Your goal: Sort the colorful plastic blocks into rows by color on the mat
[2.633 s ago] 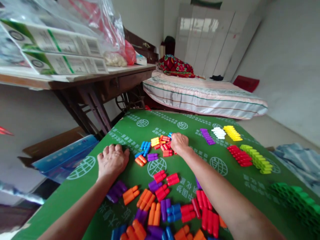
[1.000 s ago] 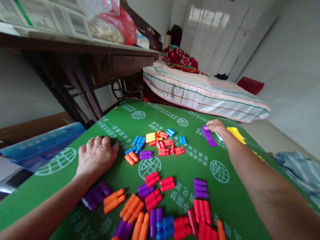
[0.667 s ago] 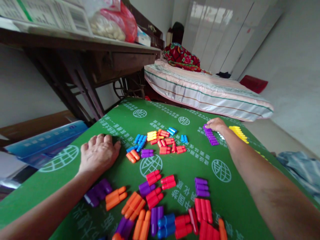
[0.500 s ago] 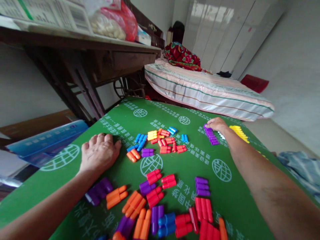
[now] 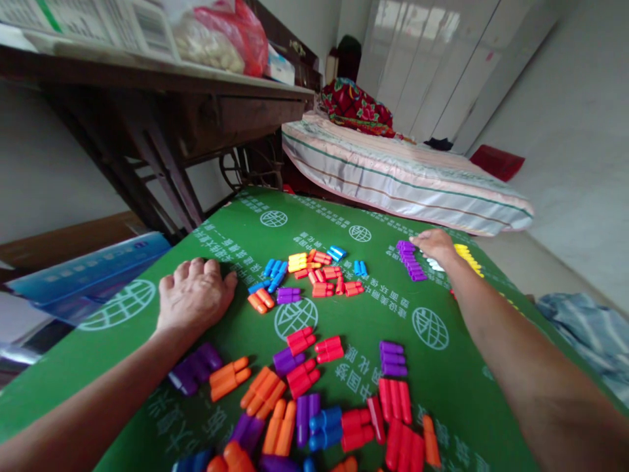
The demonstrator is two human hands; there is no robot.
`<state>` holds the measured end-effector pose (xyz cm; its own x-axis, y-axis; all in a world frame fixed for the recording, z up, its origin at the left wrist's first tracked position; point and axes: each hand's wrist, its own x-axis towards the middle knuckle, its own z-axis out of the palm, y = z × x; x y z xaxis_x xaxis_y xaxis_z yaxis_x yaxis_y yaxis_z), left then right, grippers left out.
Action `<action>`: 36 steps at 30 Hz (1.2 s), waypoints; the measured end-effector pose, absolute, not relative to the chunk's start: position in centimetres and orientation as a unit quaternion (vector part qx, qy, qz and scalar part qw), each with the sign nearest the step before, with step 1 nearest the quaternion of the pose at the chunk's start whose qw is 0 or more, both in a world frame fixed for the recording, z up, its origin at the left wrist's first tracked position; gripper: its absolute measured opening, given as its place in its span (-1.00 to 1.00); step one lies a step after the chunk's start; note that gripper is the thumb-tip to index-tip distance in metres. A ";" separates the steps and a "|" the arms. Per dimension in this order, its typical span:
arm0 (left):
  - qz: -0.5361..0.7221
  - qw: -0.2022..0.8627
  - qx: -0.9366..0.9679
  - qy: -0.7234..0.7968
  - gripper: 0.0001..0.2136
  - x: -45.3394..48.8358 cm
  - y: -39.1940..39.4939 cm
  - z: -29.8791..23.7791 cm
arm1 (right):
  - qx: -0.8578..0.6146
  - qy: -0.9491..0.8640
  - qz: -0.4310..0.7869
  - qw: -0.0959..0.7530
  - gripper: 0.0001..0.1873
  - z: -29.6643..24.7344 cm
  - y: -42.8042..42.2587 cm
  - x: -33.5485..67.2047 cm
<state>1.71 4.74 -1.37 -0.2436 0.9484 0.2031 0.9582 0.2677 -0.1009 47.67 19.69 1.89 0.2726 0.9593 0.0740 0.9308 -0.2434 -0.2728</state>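
Observation:
My right hand [image 5: 435, 244] reaches to the far right of the green mat [image 5: 236, 223]. It rests at the far end of a neat row of purple plastic pegs [image 5: 411, 263], partly over a white row [image 5: 435, 264]. Its fingers curl down out of sight behind the back of the hand. A yellow row [image 5: 466, 257] lies just beyond it. My left hand [image 5: 194, 298] lies palm down on the mat with nothing in it, beside a loose cluster of blue, orange, red and purple pegs [image 5: 319, 278]. Several more mixed pegs [image 5: 314, 400] are scattered near me.
A dark wooden table [image 5: 196, 98] with bags and boxes stands at the left. Behind the mat is a striped mattress [image 5: 403, 180]. A blue folder [image 5: 83, 275] lies past the mat's left edge, and blue cloth [image 5: 584, 321] past the right.
My right hand left the mixed cluster, went right to the far end of the purple row, then shifted slightly right off it. My left hand stayed put.

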 end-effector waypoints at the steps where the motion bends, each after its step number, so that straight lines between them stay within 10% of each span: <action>1: -0.023 0.110 -0.604 -0.789 -0.51 1.7 4.7 -1.4 | -0.786 -0.602 0.061 0.129 -0.63 2.3 18.5 47.2; 13: -0.034 0.092 -0.605 -0.790 -0.48 2.0 4.8 -1.1 | -0.666 -0.730 0.150 0.047 -0.61 2.4 -4.2 39.4; 36: -0.066 0.093 -0.596 -0.795 -0.53 2.5 4.0 -1.3 | -0.616 -0.782 0.068 -0.071 -0.65 3.0 -3.8 37.7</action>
<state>2.50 4.02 -1.29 -0.2719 0.9351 0.2270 0.9599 0.2804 -0.0054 37.72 -3.77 3.02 -0.2320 0.9530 -0.1947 0.9724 0.2327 -0.0200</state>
